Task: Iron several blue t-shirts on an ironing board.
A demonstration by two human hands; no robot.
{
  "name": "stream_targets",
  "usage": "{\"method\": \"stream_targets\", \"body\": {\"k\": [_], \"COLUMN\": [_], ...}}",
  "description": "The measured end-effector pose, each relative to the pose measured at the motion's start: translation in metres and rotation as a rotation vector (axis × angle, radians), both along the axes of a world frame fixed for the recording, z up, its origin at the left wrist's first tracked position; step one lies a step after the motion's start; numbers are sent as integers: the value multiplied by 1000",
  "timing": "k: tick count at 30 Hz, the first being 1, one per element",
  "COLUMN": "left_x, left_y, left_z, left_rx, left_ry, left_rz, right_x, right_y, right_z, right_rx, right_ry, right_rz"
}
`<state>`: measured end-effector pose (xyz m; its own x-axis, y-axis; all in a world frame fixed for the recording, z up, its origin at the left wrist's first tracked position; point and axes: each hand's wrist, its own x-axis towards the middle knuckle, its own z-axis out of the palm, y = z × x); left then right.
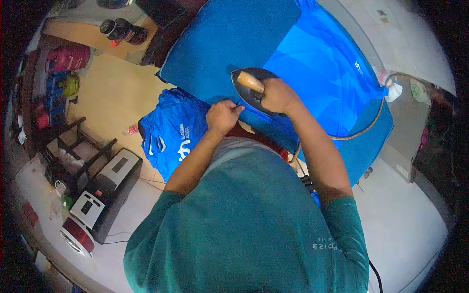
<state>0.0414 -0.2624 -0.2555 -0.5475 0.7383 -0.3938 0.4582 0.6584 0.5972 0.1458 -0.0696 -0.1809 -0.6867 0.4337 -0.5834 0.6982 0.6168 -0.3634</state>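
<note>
A bright blue garment [311, 69] with a small white print lies spread over the right part of a darker blue padded ironing surface [227, 47]. My right hand [279, 95] is closed round the handle of a dark clothes iron [242, 88], whose soleplate rests at the garment's near left edge. The handle's front end is light brown. Close to its left, my left hand [224, 116] pinches the edge of the blue cloth between thumb and fingers. Another blue garment [176, 128], with white lettering, hangs or lies in a heap left of the ironing surface.
A brown cord [370, 126] runs along the right side. At the left are a dark wooden rack [78, 146], a black and white appliance [113, 175] and a plastic bottle [132, 129] on the floor. A dark-capped jar [124, 31] stands at the upper left.
</note>
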Motion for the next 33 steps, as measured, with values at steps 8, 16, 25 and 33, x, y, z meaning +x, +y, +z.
{"method": "stream_targets", "body": {"k": [8,16,25,33], "left_x": [-134,-145,-124,-91], "left_y": [-46,-19,6,79], "left_z": [9,29,23,32], "left_rx": [359,458,454,518], "left_ry": [-40,-238,-236,-289], "left_rz": [346,553,261,126], "right_x": [14,29,89,48], "right_y": [-65,-76,-31,-86], "right_z": [19,24,15,32], "right_rx": [-89,-122,3,-247], "right_ry": [-76,8,42,-54], "right_rz": [138,-103,-534,-195]}}
